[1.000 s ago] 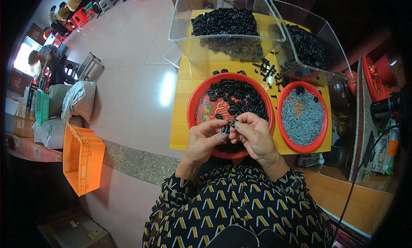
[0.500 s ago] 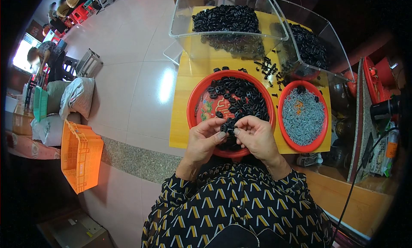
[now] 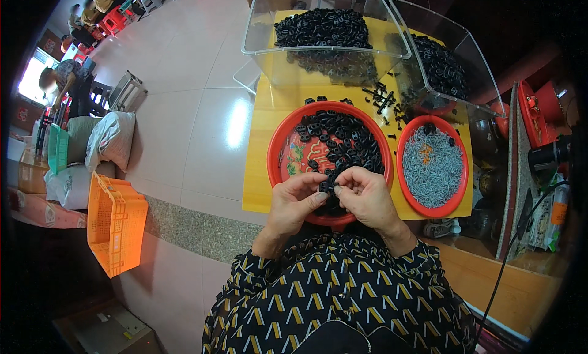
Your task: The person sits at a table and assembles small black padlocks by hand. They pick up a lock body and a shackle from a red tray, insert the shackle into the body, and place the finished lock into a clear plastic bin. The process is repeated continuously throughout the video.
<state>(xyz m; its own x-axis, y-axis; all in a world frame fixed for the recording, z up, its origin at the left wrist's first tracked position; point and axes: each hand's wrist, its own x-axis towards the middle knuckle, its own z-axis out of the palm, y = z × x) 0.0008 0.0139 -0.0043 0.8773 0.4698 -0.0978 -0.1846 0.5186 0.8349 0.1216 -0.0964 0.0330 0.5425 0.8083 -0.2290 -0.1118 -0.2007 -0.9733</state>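
Over the near rim of a round red tray (image 3: 275,124), both hands meet at chest height. Between thumb and fingers my left hand (image 3: 291,202) pinches a small black oval plastic piece (image 3: 324,187) that seems to have two holes. My right hand (image 3: 369,199) is closed at the fingertips against the same piece's right side; whether it also grips a smaller part is hidden. Many like black pieces (image 3: 352,139) lie in the tray, mostly at its right and far side. To the right, a red oval tray (image 3: 401,170) holds a heap of small silvery screws (image 3: 433,170).
Two clear plastic bins (image 3: 263,63) (image 3: 484,72) of black pieces stand at the back of the yellow table (image 3: 257,176). Loose black parts (image 3: 384,100) lie scattered before them. An orange crate (image 3: 116,225), sacks (image 3: 110,139) and a bent-over person (image 3: 70,81) are at left.
My left hand has shifted slightly right, bringing the black piece up against the right fingertips. The trays and bins look the same.
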